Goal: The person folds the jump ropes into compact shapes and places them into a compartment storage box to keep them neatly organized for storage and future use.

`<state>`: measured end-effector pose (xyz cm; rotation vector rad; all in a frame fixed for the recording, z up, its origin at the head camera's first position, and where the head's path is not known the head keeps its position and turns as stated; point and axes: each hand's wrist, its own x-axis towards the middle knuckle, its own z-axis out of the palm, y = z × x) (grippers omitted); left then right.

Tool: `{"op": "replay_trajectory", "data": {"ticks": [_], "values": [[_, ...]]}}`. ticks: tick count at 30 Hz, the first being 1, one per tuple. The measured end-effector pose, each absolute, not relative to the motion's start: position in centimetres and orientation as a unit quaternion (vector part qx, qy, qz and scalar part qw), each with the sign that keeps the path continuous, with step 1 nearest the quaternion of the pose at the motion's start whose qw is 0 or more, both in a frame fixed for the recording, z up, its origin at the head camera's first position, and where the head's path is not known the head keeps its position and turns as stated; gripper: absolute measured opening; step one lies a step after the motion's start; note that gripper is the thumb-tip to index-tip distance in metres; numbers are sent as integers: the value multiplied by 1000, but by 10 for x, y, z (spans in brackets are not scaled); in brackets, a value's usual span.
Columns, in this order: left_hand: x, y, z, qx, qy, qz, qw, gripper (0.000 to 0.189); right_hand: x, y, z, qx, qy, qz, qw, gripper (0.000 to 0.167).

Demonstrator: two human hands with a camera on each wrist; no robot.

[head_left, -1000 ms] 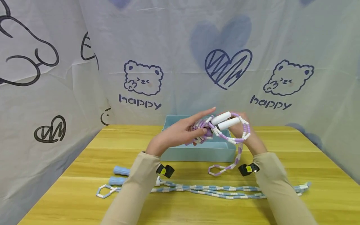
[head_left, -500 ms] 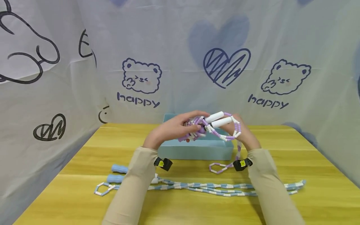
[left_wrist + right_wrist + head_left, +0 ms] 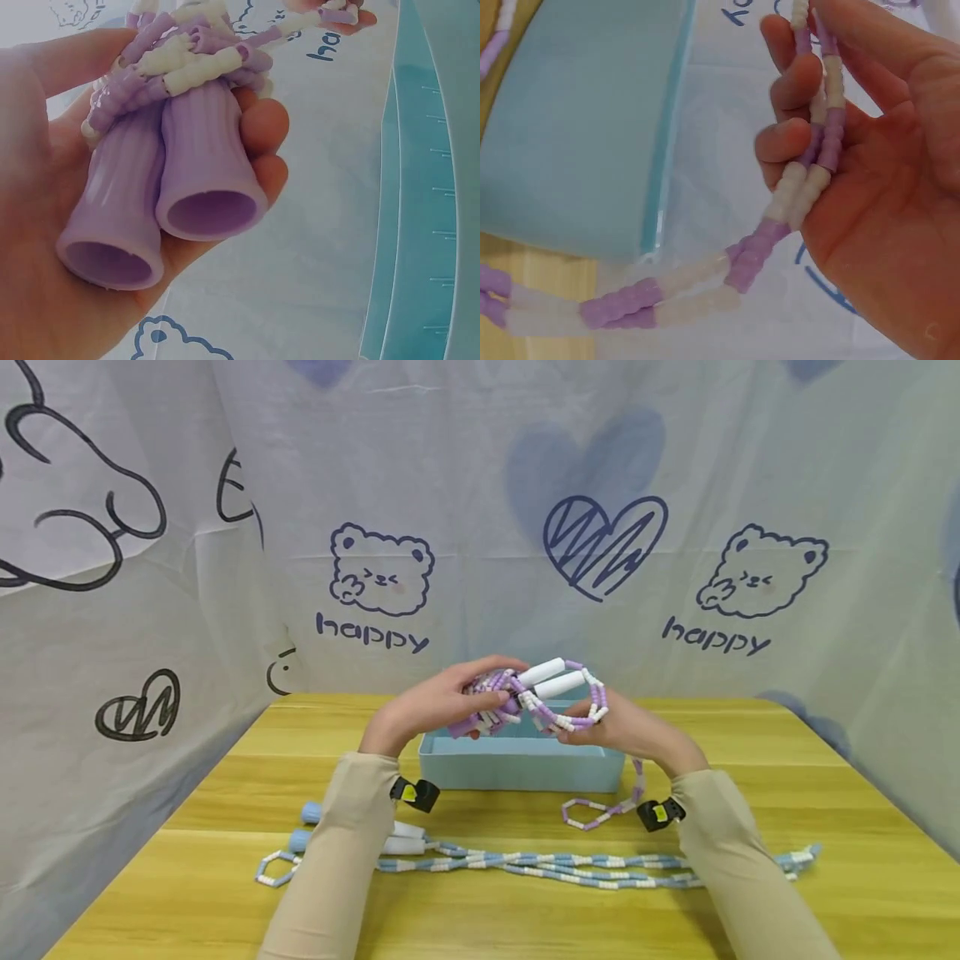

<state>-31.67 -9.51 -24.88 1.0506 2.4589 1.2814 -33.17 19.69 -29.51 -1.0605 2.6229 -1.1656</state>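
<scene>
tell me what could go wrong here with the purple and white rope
The beaded coils bunched around the purple handles in the left grip could slip loose. The doubled strands in the right grip might twist or kink. The beaded tail lying partly on the table in front of the blue box could drag or snag.

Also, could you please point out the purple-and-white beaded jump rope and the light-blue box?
Purple-and-white beaded jump rope [image 3: 204,142]: left wrist view, on one handle.
Light-blue box [image 3: 521,770]: head view, on its front wall.
</scene>
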Motion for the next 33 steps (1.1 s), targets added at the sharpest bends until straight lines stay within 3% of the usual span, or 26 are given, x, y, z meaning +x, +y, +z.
{"op": "replay_trajectory", "data": {"ticks": [4, 7, 13, 23, 33], "values": [[-319, -95, -251, 342, 824, 444, 85, 42, -325, 196, -290, -330, 843, -416, 81, 38], [-320, -94, -252, 328, 824, 455, 80, 40, -317, 198, -282, -324, 866, -370, 86, 34], [-319, -92, -256, 310, 828, 463, 65, 39, -301, 194, -267, -348, 887, -292, 79, 18], [-322, -74, -267, 318, 857, 404, 37, 45, -275, 171, -248, -358, 897, -253, 51, 24], [-320, -52, -277, 360, 859, 358, 66, 42, -288, 171, -258, -342, 854, -389, 51, 24]]}}
